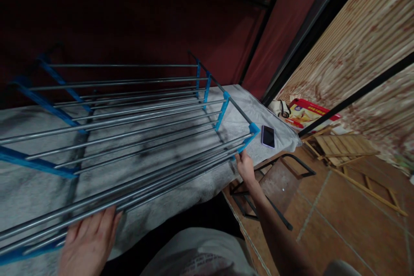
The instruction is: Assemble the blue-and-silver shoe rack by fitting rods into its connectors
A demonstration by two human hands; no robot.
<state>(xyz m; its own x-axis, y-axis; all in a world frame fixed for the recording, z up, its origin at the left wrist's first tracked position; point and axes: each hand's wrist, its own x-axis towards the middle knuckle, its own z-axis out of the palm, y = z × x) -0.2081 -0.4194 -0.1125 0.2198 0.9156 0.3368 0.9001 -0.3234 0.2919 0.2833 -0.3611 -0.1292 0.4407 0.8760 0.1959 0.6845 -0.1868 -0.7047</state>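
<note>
A rack of long grey metal tubes joined by blue plastic end pieces (129, 120) lies on its side on a grey-covered surface (39, 185). My left hand (89, 241) rests against the nearest tubes at the lower left, fingers stretched out and together. My right hand (245, 166) reaches to the far right end and grips the rack at a blue corner connector (252, 131), fingers curled around it.
A phone with a dark screen (268, 136) lies on the grey cover just right of the rack's corner. Beyond the edge is a tiled floor with a black metal frame (291, 161), wooden slats (339, 146) and a red box (307, 112).
</note>
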